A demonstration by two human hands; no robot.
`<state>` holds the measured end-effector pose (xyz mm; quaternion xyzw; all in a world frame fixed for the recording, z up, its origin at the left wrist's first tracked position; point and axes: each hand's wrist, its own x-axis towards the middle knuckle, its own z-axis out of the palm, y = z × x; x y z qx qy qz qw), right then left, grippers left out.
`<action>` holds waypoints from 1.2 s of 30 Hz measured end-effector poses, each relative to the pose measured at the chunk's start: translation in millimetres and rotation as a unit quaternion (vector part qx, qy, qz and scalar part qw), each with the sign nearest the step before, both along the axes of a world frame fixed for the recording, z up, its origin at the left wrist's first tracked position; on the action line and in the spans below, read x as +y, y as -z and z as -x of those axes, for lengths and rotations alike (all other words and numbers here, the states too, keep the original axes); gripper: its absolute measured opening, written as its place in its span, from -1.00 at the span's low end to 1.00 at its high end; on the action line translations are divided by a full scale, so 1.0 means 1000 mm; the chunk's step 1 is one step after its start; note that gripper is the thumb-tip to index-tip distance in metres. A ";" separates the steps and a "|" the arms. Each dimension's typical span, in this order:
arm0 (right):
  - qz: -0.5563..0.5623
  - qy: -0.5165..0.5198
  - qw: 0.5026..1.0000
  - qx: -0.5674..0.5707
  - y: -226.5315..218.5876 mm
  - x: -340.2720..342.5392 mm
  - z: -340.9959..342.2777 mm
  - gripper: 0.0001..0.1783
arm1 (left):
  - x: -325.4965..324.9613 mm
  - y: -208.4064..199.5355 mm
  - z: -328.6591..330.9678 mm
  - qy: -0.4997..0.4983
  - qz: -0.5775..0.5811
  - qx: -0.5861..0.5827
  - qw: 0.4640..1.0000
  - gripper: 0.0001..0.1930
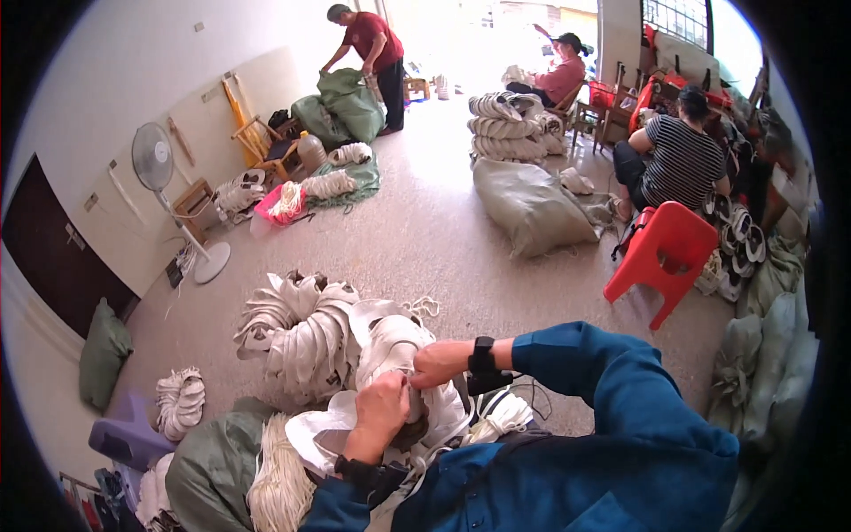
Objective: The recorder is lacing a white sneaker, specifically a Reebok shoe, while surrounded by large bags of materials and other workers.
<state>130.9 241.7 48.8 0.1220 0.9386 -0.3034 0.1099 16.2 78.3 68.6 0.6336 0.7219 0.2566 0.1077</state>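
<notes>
In front of me, a bundle of nested white shoe uppers [390,344] stands upright against my lap. My left hand [383,412] is closed in a pinch at its near edge. Fingers curled, my right hand [441,362] meets the left fingertips over the same bundle. What the two pinch between them is too small to make out. A loose white shoe upper [310,439] lies beside my left wrist. Long white laces [279,479] hang in a hank to the left, and more white laces [503,417] lie under my right forearm.
A ring of stacked uppers [306,341] stands on the floor ahead. Around me are a green sack [213,465], a purple stool [133,434], a red chair [665,253], a stuffed sack [532,208] and a standing fan [155,160]. Three other people work farther off.
</notes>
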 end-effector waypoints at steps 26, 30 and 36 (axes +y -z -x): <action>0.216 0.223 0.911 0.272 0.001 -0.038 -0.015 -0.71 | -0.089 -0.044 0.069 -0.229 -0.004 0.158 0.961 -0.88; 0.560 0.098 0.778 0.269 -0.035 -0.054 -0.021 -0.80 | -0.054 -0.042 -0.003 -0.122 -0.214 -0.214 0.945 -0.75; 0.599 0.185 0.658 0.417 -0.097 -0.014 -0.049 -0.62 | -0.062 -0.010 -0.038 0.032 0.001 -0.522 0.852 -0.76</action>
